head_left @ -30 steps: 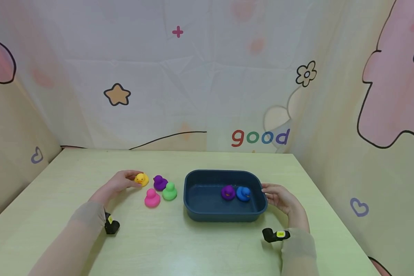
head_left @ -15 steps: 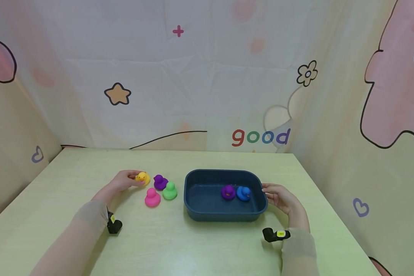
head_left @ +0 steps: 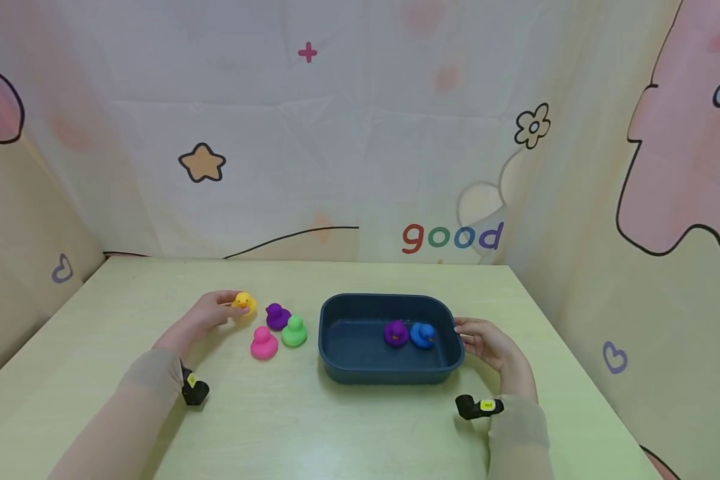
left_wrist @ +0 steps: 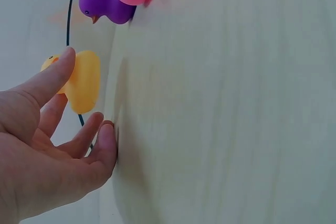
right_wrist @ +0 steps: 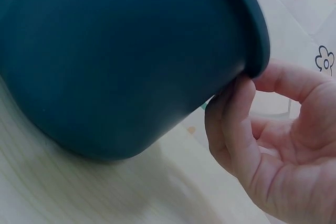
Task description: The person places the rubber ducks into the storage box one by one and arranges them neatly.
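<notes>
In the head view my left hand (head_left: pixel 213 309) pinches a yellow rubber duck (head_left: pixel 243 302), a little above the table. The left wrist view has the thumb (left_wrist: pixel 55 77) across the yellow duck (left_wrist: pixel 86 82); the fingers behind are partly hidden. Close by on the table sit a purple duck (head_left: pixel 278 316), a green duck (head_left: pixel 295 331) and a pink duck (head_left: pixel 264 343). My right hand (head_left: pixel 486 343) holds the right rim of a dark blue plastic bin (head_left: pixel 384 378), its fingertips just under the lip in the right wrist view. Inside the bin are another purple duck (head_left: pixel 396 334) and a blue duck (head_left: pixel 423 335).
A pale wooden table (head_left: pixel 264 427) carries everything. Printed cloth (head_left: pixel 348 153) hangs behind it and on both sides. Each wrist wears a black camera (head_left: pixel 195 390).
My left hand has tilted and raised the yellow duck slightly off the table. The right hand, the bin and the other ducks have stayed in place.
</notes>
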Demonstrator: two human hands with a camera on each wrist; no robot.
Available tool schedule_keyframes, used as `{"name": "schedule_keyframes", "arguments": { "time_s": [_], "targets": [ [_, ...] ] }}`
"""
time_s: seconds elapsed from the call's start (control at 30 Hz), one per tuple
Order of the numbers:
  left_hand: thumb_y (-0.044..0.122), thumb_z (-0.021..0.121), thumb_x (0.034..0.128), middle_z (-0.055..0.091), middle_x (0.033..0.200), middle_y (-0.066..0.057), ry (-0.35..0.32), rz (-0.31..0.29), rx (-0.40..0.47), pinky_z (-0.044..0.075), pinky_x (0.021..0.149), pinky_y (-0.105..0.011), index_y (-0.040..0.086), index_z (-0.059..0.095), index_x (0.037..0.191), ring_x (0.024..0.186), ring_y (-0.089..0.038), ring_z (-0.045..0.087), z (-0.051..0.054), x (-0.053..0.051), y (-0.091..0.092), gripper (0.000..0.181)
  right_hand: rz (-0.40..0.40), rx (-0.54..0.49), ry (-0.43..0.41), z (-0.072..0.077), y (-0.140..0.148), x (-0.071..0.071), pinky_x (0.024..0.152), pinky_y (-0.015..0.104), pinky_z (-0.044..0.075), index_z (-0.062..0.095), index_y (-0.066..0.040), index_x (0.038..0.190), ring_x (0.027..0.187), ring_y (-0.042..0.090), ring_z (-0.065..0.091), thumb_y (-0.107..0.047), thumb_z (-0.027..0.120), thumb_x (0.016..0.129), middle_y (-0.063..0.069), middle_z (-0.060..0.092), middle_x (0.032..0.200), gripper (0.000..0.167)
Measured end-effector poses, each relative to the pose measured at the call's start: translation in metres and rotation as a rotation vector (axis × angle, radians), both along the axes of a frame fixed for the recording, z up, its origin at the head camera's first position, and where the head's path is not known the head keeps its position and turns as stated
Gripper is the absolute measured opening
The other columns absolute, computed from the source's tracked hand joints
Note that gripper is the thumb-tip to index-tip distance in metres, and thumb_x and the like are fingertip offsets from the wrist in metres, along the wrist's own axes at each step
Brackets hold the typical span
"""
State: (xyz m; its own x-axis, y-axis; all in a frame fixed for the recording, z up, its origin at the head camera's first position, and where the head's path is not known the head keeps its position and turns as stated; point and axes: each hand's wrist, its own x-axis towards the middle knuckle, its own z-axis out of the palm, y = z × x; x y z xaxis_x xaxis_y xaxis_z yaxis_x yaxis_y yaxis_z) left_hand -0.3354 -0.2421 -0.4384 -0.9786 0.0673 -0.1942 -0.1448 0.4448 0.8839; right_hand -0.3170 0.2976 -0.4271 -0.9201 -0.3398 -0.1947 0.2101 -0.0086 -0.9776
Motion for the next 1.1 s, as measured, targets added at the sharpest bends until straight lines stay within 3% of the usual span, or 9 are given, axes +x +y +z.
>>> {"name": "schedule_keyframes", "arguments": {
  "time_s": [0.23, 0.47, 0.83, 1.1],
  "targets": [
    [0.024, 0.065, 0.0949, 0.037, 0.147, -0.031, -0.003, 0.023, 0.024, 0.045, 0.106, -0.039, -0.005, 0.032, 0.149, 0.121, -0.030, 0.050, 0.006, 0.002, -0.001, 0.069, 0.000, -0.003, -0.004, -0.001, 0.000, -0.001, 0.074, 0.016, 0.056, 0.018, 0.018, 0.144, 0.080, 0.001, 0.065, -0.004, 0.044, 0.098, -0.007, 0.065, 0.095, 0.057],
    [0.012, 0.063, 0.0954, 0.046, 0.138, -0.023, -0.002, 0.025, 0.247, 0.046, 0.104, -0.032, -0.008, 0.023, 0.151, 0.094, 0.001, 0.058, 0.012, 0.003, 0.004, 0.072, -0.003, -0.004, -0.003, -0.002, 0.000, -0.001, 0.074, 0.016, 0.056, 0.018, 0.018, 0.144, 0.079, 0.001, 0.065, -0.004, 0.044, 0.099, -0.007, 0.065, 0.095, 0.057],
    [0.003, 0.062, 0.0939, 0.053, 0.121, -0.011, -0.008, 0.055, 0.377, 0.047, 0.101, -0.028, -0.009, 0.020, 0.151, 0.087, 0.002, 0.061, 0.018, 0.006, 0.014, 0.073, 0.000, -0.001, 0.015, -0.001, 0.000, 0.001, 0.074, 0.016, 0.056, 0.022, 0.019, 0.143, 0.080, 0.001, 0.065, -0.004, 0.044, 0.098, -0.007, 0.066, 0.094, 0.055],
    [0.005, 0.062, 0.0944, 0.046, 0.135, -0.020, -0.014, 0.074, 0.388, 0.041, 0.106, -0.032, -0.005, 0.019, 0.153, 0.088, 0.002, 0.061, 0.023, 0.008, 0.022, 0.073, 0.004, -0.006, 0.016, -0.001, 0.000, 0.001, 0.075, 0.016, 0.056, 0.022, 0.019, 0.143, 0.080, 0.002, 0.065, -0.004, 0.044, 0.098, -0.007, 0.066, 0.095, 0.055]
  ]
}}
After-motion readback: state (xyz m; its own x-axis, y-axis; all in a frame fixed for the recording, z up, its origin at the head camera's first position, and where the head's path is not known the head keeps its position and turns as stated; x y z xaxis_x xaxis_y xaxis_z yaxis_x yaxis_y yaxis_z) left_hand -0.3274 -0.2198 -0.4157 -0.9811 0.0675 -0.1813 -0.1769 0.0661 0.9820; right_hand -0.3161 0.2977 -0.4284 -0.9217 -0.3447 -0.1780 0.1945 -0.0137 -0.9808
